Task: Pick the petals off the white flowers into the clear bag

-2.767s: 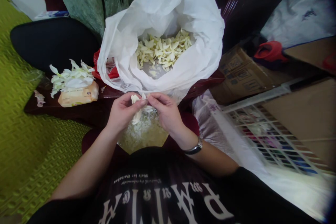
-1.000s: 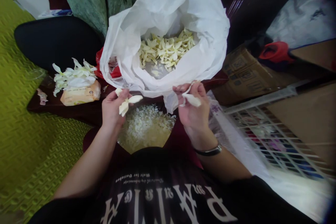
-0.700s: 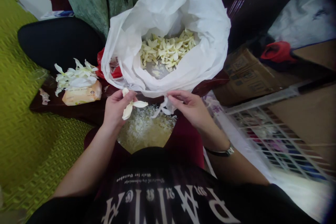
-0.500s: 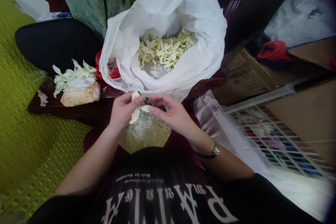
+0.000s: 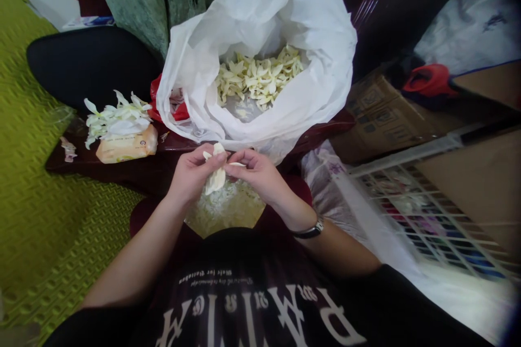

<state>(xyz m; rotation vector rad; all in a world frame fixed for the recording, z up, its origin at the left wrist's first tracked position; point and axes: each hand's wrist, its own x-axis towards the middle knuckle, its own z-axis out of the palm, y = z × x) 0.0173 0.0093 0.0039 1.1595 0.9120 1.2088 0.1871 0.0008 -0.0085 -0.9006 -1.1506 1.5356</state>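
Note:
My left hand (image 5: 191,176) pinches a pale cream flower (image 5: 215,176) by its base, petals hanging down. My right hand (image 5: 258,173) meets it from the right, fingertips closed on one of its petals. Both hands hover over a bowl (image 5: 228,211) in my lap that holds a heap of small white flower bits. Just beyond them stands a large white plastic bag (image 5: 317,81), open, with several yellowish petals (image 5: 258,76) inside.
A pile of white-green petals (image 5: 116,116) lies on a tan packet (image 5: 126,147) on a dark low table (image 5: 81,165) at left. Green textured mat (image 5: 44,211) covers the floor left. Cardboard boxes (image 5: 382,114) and a white wire rack (image 5: 423,200) stand right.
My right hand, which had swung out right with a plucked petal and dropped it, has come back to the flower in my left hand and pinches it again.

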